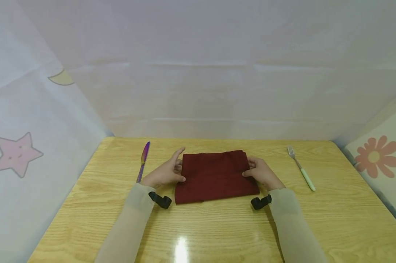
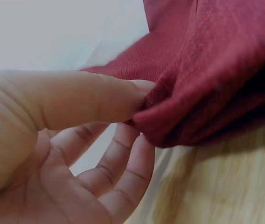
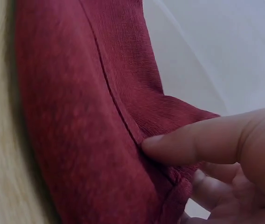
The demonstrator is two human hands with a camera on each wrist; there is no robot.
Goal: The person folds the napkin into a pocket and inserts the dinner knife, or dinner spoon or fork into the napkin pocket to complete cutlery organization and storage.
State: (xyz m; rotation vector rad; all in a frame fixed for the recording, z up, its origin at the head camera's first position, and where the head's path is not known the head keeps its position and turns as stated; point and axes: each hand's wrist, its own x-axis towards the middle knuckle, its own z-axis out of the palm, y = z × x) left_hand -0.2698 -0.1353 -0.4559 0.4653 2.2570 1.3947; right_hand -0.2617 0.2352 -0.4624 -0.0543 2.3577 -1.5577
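A folded dark red cloth (image 1: 214, 171) lies between the two hands on the wooden table. At its left edge, the left hand (image 1: 165, 173) pinches the fabric, its thumb on top and some fingers beneath; one finger points away from the cloth. The right hand (image 1: 262, 172) grips the opposite edge, thumb over the fabric, with the other fingers partly hidden behind it. In the left wrist view the cloth (image 2: 202, 79) bunches at the thumb tip and rises off the wood. The right wrist view shows the right thumb (image 3: 184, 144) pressing near a seam line.
A purple knife (image 1: 143, 160) lies left of the cloth, close to the left hand. Off to the right is a fork (image 1: 301, 168) with a pale green handle. White printed sheets (image 1: 198, 91) stand behind and beside the wooden table (image 1: 217, 233).
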